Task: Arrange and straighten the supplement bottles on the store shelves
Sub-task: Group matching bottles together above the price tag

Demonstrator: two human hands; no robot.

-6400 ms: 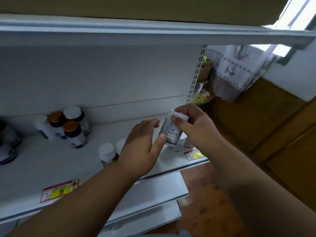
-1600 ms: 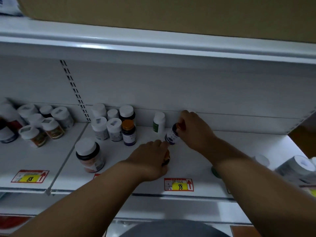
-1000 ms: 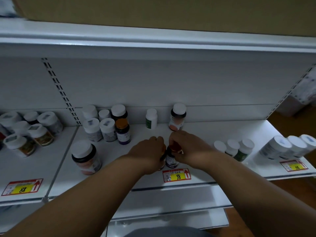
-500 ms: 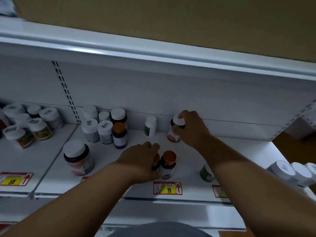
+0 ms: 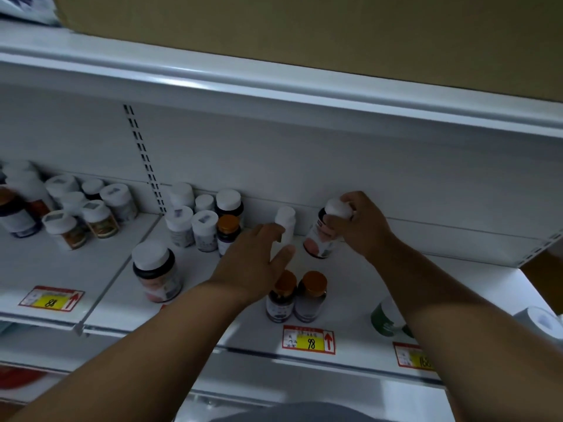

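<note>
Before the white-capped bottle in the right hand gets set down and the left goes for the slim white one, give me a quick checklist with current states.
1. Right hand grip on the white-capped bottle: ok, fingers curl round its cap.
2. That bottle upright: not ok, it tilts, cap toward the back wall.
3. Left hand free: ok, fingers straight, holding nothing.
4. Slim white bottle standing: ok, upright at the back, partly behind the left fingers.
5. Two orange-capped bottles in front: ok, upright side by side above the 98 price tag.
6. Bottle base seated on the shelf: cannot tell.
</note>
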